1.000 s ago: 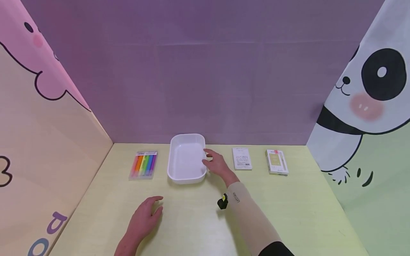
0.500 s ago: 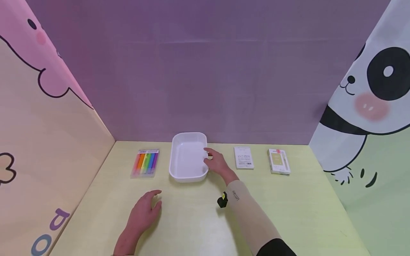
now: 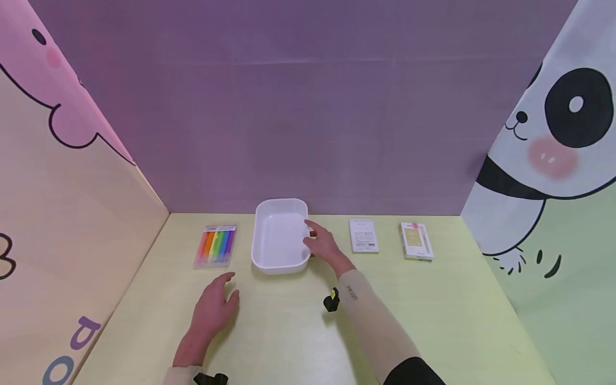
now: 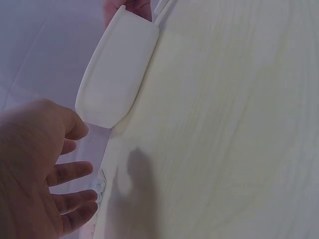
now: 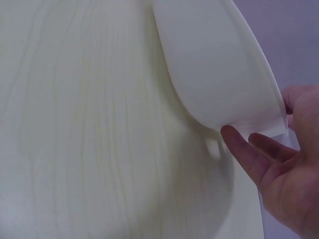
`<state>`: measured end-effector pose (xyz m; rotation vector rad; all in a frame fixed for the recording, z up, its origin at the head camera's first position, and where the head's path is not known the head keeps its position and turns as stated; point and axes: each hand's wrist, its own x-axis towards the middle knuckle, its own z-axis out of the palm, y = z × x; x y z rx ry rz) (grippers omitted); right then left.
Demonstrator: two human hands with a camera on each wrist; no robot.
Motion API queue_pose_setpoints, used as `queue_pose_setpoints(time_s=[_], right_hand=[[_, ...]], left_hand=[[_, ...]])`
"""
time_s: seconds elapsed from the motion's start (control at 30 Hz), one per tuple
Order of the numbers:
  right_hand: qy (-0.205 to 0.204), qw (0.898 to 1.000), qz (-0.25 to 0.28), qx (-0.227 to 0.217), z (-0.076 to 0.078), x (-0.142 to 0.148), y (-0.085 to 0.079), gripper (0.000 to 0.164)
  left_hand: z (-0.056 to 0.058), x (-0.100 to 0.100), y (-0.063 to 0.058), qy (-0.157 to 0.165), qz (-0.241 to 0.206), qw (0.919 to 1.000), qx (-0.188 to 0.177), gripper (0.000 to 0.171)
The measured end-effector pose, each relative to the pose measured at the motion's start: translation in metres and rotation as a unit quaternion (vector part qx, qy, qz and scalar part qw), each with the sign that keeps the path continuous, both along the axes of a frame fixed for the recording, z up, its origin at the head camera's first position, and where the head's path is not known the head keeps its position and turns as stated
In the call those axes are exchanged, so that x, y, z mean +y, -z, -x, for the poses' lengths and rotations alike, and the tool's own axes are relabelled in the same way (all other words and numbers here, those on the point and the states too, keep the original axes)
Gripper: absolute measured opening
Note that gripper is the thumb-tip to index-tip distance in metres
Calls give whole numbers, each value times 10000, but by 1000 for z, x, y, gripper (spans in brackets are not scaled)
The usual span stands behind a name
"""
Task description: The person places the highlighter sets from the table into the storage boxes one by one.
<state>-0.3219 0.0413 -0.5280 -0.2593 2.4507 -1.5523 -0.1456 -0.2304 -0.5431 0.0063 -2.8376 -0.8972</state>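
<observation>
A white rectangular plastic tray (image 3: 280, 235) with rounded corners stands at the back of the table, with nothing in it. My right hand (image 3: 323, 243) holds its right rim; in the right wrist view, fingers (image 5: 244, 152) lie below the lip against the outer wall. My left hand (image 3: 212, 307) hovers over the table, fingers spread and thumb apart, touching nothing. It is nearest to a clear pack of rainbow-coloured markers (image 3: 216, 246), left of the tray. In the left wrist view, part of that pack shows behind the left fingertips (image 4: 87, 211).
Right of the tray lie a flat white box with printed text (image 3: 363, 236) and another white box with a gold panel (image 3: 416, 241). A purple backdrop (image 3: 308, 123) closes off the table's (image 3: 289, 331) back edge. Printed panels stand at both sides.
My left hand has moved forward and slightly left, closer to the marker pack. The right hand keeps its place at the tray's rim, and the tray stays put.
</observation>
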Motion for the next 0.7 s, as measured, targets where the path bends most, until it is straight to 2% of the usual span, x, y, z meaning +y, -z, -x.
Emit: queue_pose_setpoints(time_s=[0.17, 0.4, 0.6, 0.7], right_hand=[[37, 10000, 31, -74, 1, -2, -1, 58], [77, 9995, 103, -282, 2, -3, 1, 58], [148, 9990, 210, -360, 1, -2, 1, 59], [165, 9985, 369, -382, 0, -2, -1, 59]], left_hand=[[7, -6, -2, -59, -27, 9999, 77, 41], [22, -21, -5, -421, 15, 9991, 100, 41], [37, -34, -7, -659, 117, 9970, 384, 39], [45, -39, -8, -796, 188, 9965, 193, 42]])
